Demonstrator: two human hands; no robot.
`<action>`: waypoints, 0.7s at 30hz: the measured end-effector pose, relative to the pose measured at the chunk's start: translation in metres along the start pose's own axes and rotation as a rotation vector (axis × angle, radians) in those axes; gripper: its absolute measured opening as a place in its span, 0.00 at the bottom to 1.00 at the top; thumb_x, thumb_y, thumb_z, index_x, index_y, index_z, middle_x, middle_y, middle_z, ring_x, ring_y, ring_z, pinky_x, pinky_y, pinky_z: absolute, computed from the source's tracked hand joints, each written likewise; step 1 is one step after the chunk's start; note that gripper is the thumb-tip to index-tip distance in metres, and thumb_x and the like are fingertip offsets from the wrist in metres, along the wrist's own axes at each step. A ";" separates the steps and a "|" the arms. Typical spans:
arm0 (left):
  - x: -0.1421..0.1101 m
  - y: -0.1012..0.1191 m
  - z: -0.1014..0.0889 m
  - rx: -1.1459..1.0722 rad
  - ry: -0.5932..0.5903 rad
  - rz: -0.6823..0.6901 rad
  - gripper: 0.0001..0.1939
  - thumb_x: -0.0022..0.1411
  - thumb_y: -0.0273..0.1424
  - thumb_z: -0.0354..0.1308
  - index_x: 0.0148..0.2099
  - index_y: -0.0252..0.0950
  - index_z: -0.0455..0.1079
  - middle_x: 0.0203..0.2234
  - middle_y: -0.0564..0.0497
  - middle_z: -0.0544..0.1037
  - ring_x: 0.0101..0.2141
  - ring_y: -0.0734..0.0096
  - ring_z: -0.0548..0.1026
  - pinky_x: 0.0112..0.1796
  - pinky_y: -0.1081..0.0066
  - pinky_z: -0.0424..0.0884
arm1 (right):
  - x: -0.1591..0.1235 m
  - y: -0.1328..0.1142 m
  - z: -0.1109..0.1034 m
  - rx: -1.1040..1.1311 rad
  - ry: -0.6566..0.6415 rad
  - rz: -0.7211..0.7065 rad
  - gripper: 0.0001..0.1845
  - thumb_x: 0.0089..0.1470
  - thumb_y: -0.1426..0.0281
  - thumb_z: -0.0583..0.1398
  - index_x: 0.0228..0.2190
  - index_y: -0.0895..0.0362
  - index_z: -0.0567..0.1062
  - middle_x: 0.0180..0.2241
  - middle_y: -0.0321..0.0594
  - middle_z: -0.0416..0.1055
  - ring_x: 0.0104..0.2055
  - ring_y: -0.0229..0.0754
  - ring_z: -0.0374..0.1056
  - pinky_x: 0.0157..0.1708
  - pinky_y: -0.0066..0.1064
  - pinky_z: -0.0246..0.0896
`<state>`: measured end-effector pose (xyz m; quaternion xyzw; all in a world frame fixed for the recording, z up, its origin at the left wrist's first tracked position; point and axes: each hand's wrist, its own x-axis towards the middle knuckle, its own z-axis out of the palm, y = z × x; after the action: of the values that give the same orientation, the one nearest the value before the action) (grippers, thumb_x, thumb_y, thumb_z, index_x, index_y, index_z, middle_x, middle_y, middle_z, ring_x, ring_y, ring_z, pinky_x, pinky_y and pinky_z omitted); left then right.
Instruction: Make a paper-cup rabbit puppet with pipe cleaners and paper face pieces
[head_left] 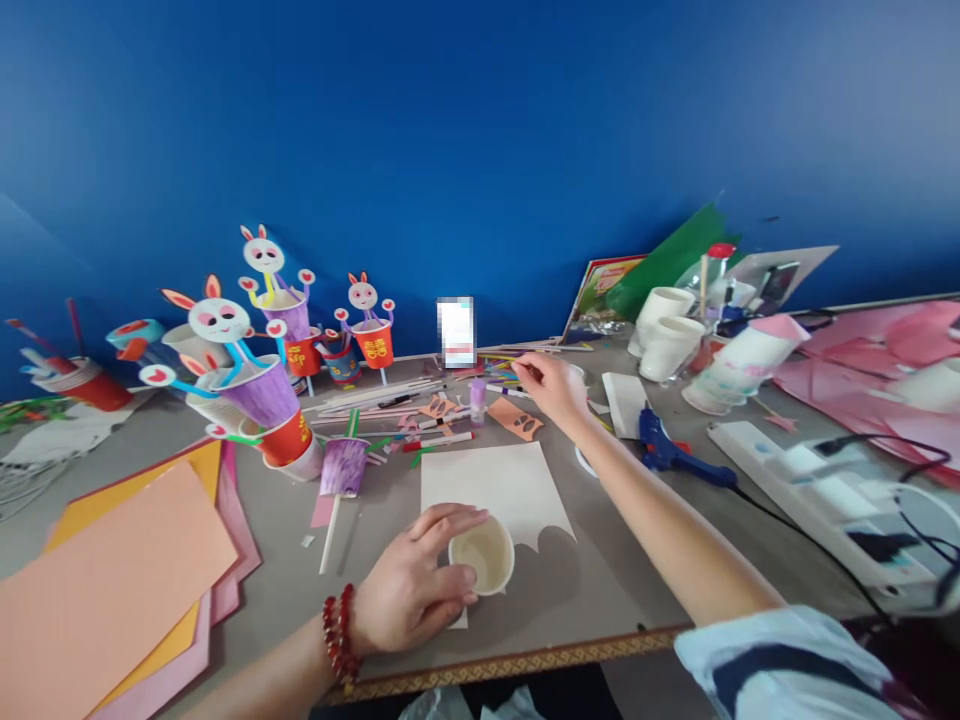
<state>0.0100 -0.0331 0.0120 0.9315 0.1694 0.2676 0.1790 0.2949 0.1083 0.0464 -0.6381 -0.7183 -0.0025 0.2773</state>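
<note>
My left hand, with a red bead bracelet at its wrist, is closed around the rim of a white paper cup. The cup's open mouth faces up toward me, near the front edge of the table. Behind it lies a white sheet of paper with a cut edge. My right hand reaches to the far side over loose sticks and pens. Its fingers are bent together, and whatever may be between them is too small to make out. A purple paper cup on a stick lies left of the sheet.
Bunny-faced cup figures stand at the left, behind stacked coloured paper. On the right are a blue glue gun with its cord, a power strip and white paper cups. A phone leans against the blue wall.
</note>
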 end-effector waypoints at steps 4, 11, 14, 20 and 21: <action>0.001 0.000 -0.001 -0.005 0.007 0.011 0.05 0.63 0.27 0.54 0.38 0.36 0.71 0.63 0.42 0.61 0.59 0.51 0.61 0.55 0.50 0.67 | -0.016 -0.040 -0.003 0.166 0.064 -0.293 0.17 0.66 0.65 0.51 0.38 0.57 0.78 0.34 0.42 0.77 0.34 0.41 0.70 0.36 0.29 0.60; 0.000 0.000 0.001 0.004 0.016 0.009 0.04 0.62 0.27 0.54 0.38 0.36 0.71 0.62 0.42 0.61 0.59 0.50 0.61 0.54 0.52 0.67 | -0.003 -0.113 0.052 -0.290 -0.404 -0.638 0.12 0.58 0.81 0.56 0.36 0.62 0.80 0.39 0.51 0.78 0.48 0.52 0.68 0.48 0.42 0.60; 0.000 -0.001 0.000 0.000 0.029 0.025 0.04 0.61 0.29 0.55 0.38 0.36 0.70 0.62 0.41 0.61 0.59 0.50 0.61 0.54 0.52 0.67 | 0.014 -0.129 0.072 -0.323 -0.444 -0.618 0.10 0.56 0.81 0.58 0.32 0.63 0.81 0.36 0.53 0.79 0.48 0.54 0.69 0.47 0.43 0.62; 0.002 -0.002 -0.001 0.024 0.027 0.039 0.03 0.60 0.30 0.58 0.38 0.37 0.69 0.62 0.42 0.61 0.58 0.50 0.62 0.53 0.54 0.68 | 0.052 -0.152 0.099 -0.358 -0.549 -0.511 0.15 0.63 0.68 0.59 0.49 0.61 0.72 0.49 0.48 0.71 0.49 0.48 0.70 0.46 0.44 0.69; 0.002 -0.002 -0.001 0.028 0.027 0.039 0.03 0.60 0.30 0.58 0.38 0.37 0.69 0.62 0.42 0.61 0.58 0.50 0.62 0.53 0.54 0.68 | 0.057 -0.155 0.103 -0.347 -0.585 -0.508 0.17 0.63 0.66 0.59 0.51 0.60 0.71 0.51 0.47 0.70 0.48 0.47 0.70 0.46 0.44 0.70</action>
<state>0.0104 -0.0299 0.0125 0.9333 0.1574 0.2813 0.1581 0.1100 0.1681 0.0367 -0.4518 -0.8901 -0.0104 -0.0592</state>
